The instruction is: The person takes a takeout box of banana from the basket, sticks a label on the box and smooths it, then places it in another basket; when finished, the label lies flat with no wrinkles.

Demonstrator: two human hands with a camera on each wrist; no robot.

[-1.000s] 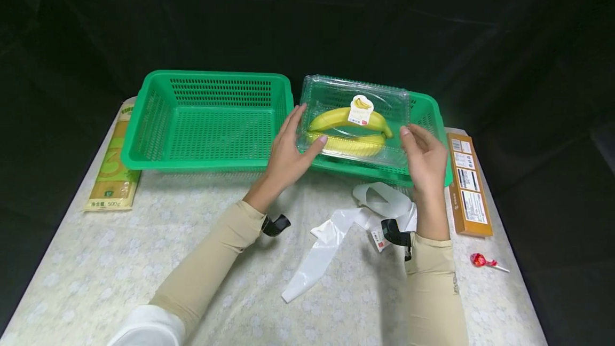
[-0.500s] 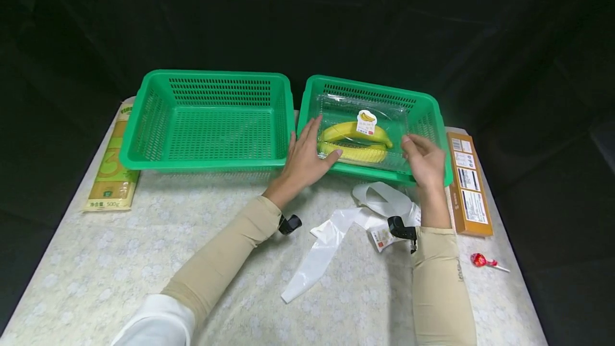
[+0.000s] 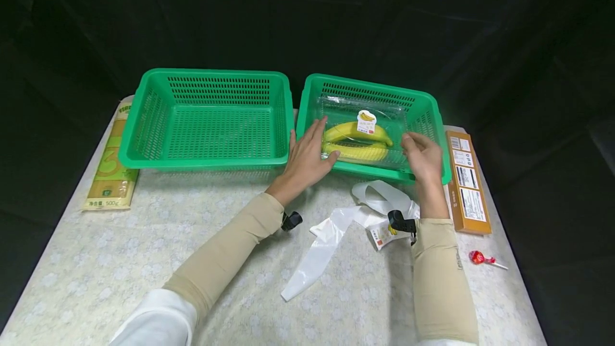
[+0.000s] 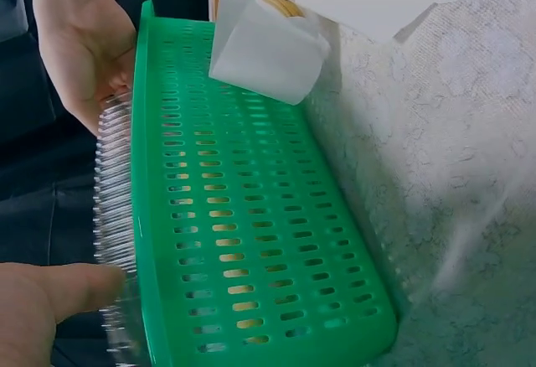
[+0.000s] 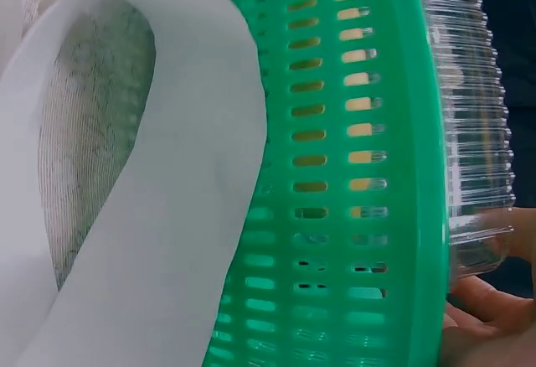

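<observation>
A clear plastic clamshell box [image 3: 403, 116] with two bananas [image 3: 360, 152] inside and a banana-shaped label on its lid sits in the right green basket [image 3: 434, 122]. Its ribbed side sticks up above the basket rim in both wrist views. My left hand [image 3: 309, 156] lies along the box's left end with fingers straight and spread, the thumb touching its near edge. At the box's right end, my right hand [image 3: 424, 159] has curled fingers and pinches the near corner between thumb and fingers, as the right wrist view shows the box corner [image 5: 477, 250] between them.
Another green basket [image 3: 216, 132] stands on the left, beside a yellow noodle packet [image 3: 110, 170]. A roll of white labels [image 3: 384, 196] trails a strip across the cloth in front. On the right lie an orange carton [image 3: 468, 186] and a red lollipop [image 3: 477, 257].
Both hands have lowered the banana box from above the right basket's rim down into the basket. In the last half second it has barely moved.
</observation>
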